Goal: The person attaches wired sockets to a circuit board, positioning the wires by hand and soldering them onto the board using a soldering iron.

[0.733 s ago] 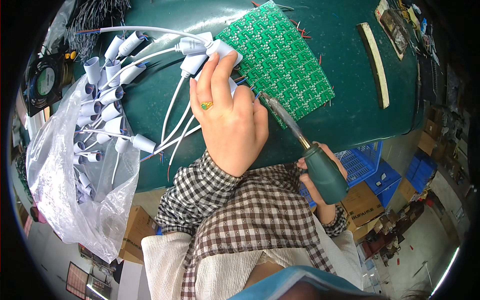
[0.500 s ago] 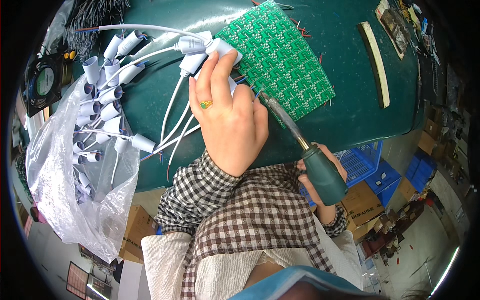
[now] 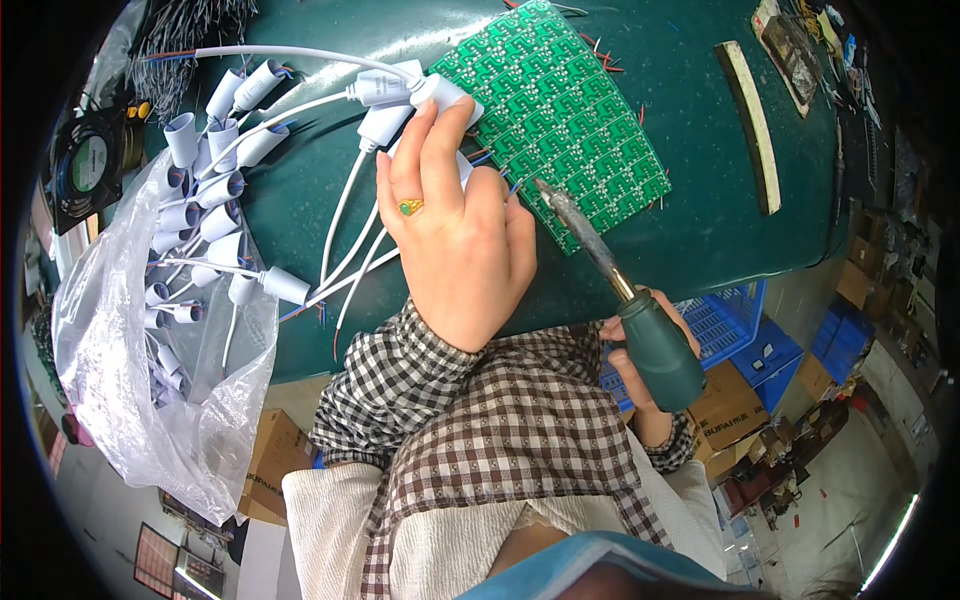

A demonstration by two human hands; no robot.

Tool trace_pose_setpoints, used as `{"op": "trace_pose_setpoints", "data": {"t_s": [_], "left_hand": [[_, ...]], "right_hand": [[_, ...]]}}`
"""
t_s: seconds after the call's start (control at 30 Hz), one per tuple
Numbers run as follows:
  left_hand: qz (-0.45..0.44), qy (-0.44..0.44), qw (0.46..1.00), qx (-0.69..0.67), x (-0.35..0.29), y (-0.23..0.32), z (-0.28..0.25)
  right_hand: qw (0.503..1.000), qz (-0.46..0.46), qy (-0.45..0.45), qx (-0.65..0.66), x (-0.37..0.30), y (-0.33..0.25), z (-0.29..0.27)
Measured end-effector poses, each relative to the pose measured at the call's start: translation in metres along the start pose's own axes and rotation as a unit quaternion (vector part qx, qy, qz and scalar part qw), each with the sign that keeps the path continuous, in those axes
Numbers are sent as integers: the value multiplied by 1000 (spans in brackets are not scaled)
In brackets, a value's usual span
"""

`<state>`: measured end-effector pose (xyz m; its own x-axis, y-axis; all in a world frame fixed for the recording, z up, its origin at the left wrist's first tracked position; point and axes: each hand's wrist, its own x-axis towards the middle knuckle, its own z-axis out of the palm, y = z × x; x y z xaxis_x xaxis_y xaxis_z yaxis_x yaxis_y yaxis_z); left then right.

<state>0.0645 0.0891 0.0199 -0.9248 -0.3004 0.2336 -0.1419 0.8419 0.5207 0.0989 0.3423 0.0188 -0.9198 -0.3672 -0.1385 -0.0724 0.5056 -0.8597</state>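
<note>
Left of the green circuit board [image 3: 565, 125]: our left hand [image 3: 455, 245], fingertips on a white sleeve [image 3: 437, 88], any pinch hidden; sleeve probably light, slick, best held mid-barrel. Tip over board: soldering iron [image 3: 648, 335]; our right hand [image 3: 631, 375], fingers wrapped round its handle.

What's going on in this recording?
The person's right hand holds a green-handled soldering iron, its tip over the green circuit board near one edge; contact is unclear. The left hand rests on a white wired housing at the board's left. More white housings lie beside a clear plastic bag.
</note>
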Motion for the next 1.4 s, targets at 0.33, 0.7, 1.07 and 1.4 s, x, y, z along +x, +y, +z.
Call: {"op": "trace_pose_setpoints", "data": {"t_s": [0.33, 0.7, 1.07, 1.4], "left_hand": [[0, 0, 1000, 1, 0, 0, -1], [7, 4, 1000, -5, -5, -4, 4], [50, 31, 995, -74, -17, -20, 8], [5, 37, 998, -56, -14, -5, 11]], "right_hand": [[1000, 4, -2, 7, 6, -7, -2], [997, -3, 4, 77, 15, -10, 1], [990, 27, 13, 139, 18, -12, 2], [991, 9, 23, 132, 14, -7, 2]]}}
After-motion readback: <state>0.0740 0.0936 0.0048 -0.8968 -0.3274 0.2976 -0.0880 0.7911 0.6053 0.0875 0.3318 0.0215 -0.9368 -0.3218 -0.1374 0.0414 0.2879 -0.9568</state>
